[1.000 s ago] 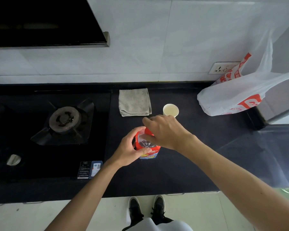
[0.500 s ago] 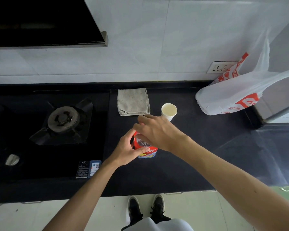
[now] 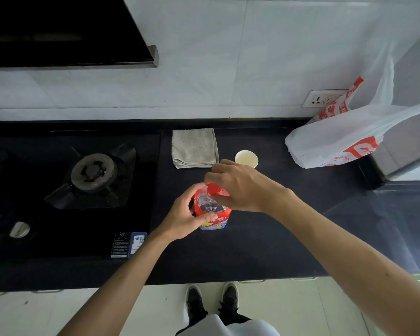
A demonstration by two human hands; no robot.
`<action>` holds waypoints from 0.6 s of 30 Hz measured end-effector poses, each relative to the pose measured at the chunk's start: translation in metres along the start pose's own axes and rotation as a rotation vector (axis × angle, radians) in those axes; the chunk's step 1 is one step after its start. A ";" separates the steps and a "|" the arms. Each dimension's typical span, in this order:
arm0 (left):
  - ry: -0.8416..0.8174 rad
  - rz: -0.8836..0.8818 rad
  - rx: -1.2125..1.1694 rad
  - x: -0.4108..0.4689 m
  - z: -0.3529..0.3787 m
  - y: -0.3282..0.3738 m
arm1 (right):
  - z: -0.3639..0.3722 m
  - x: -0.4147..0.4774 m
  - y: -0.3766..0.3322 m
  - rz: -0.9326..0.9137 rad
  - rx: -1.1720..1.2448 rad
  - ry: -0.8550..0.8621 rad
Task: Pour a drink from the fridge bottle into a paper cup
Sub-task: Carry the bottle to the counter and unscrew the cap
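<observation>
A clear drink bottle (image 3: 212, 210) with a red label stands upright on the black counter (image 3: 264, 238), near its middle. My left hand (image 3: 186, 217) grips the bottle's body from the left. My right hand (image 3: 238, 185) is over the bottle's top and pinches its red cap (image 3: 214, 189). Whether the cap is still on the neck is hidden by my fingers. A white paper cup (image 3: 246, 158) stands upright behind my right hand, close to my knuckles; its lower part is hidden.
A folded grey cloth (image 3: 194, 147) lies left of the cup. A gas hob (image 3: 92, 172) fills the counter's left side, with knobs (image 3: 20, 229) at the front. A white and red plastic bag (image 3: 349, 137) lies at the right, against a fridge (image 3: 410, 132).
My right hand has turned on the bottle's top, and the red cap now shows under its fingers. My left hand keeps its grip on the bottle. The cup has not moved.
</observation>
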State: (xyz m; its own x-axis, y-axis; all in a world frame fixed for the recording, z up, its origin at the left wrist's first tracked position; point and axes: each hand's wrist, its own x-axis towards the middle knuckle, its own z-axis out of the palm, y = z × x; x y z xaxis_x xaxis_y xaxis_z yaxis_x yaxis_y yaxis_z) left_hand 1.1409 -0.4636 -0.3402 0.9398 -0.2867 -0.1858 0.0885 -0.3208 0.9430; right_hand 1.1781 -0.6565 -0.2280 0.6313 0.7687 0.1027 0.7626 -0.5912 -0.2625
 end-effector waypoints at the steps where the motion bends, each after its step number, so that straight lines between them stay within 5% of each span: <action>1: -0.002 -0.002 0.003 0.000 0.000 0.000 | -0.001 0.000 0.001 -0.011 0.017 -0.004; 11: 0.003 0.001 -0.020 0.000 0.003 -0.002 | 0.008 -0.047 0.019 0.178 0.431 0.255; 18: -0.006 -0.017 -0.069 0.000 0.003 -0.003 | 0.060 -0.111 0.047 0.346 0.424 0.292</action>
State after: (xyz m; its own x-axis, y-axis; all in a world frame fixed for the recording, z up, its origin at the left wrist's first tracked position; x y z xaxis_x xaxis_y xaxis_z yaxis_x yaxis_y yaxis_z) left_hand 1.1392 -0.4654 -0.3435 0.9360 -0.2873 -0.2037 0.1275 -0.2628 0.9564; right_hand 1.1349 -0.7548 -0.3096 0.8903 0.4156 0.1861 0.4221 -0.5999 -0.6797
